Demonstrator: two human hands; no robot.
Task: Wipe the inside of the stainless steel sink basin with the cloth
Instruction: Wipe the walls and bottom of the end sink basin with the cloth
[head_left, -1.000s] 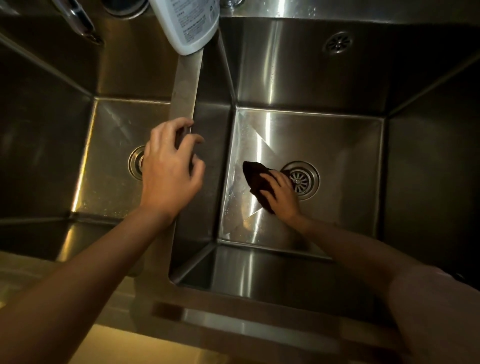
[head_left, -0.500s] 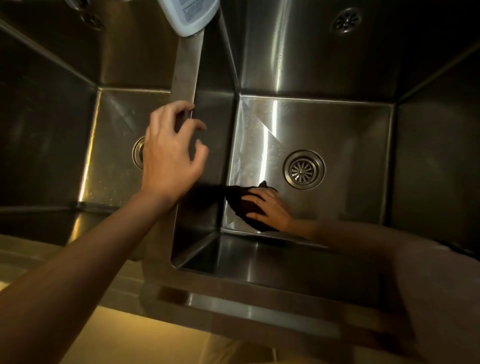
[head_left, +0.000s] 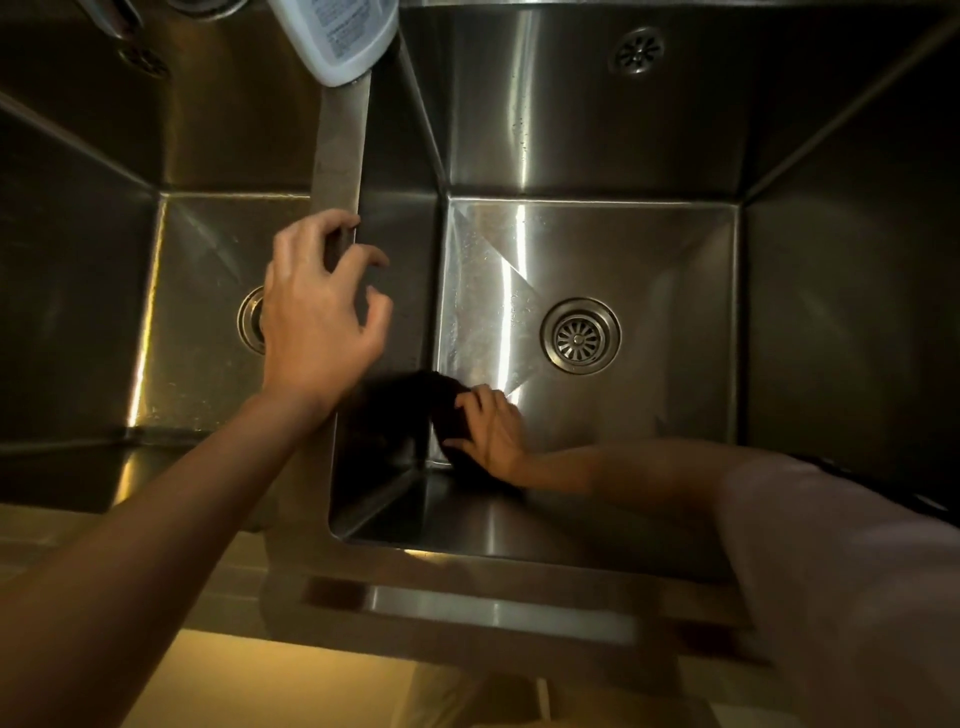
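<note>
The right stainless steel basin (head_left: 649, 249) is deep, with a round drain (head_left: 580, 336) in its floor. My right hand (head_left: 493, 431) presses a dark cloth (head_left: 441, 410) flat into the basin's near-left bottom corner, against the left wall. My left hand (head_left: 317, 312) hovers above the divider (head_left: 340, 156) between the two basins, fingers curled apart, fingertips touching the divider's top, holding nothing.
A second basin (head_left: 208, 322) with its own drain lies to the left. A white plastic bottle (head_left: 340, 36) stands on the divider at the back. An overflow hole (head_left: 638, 50) sits in the right basin's back wall. The counter's front edge (head_left: 467, 608) runs below.
My right hand has slid the cloth from beside the drain toward me and left, into the near-left corner of the basin floor. My left hand stays over the divider.
</note>
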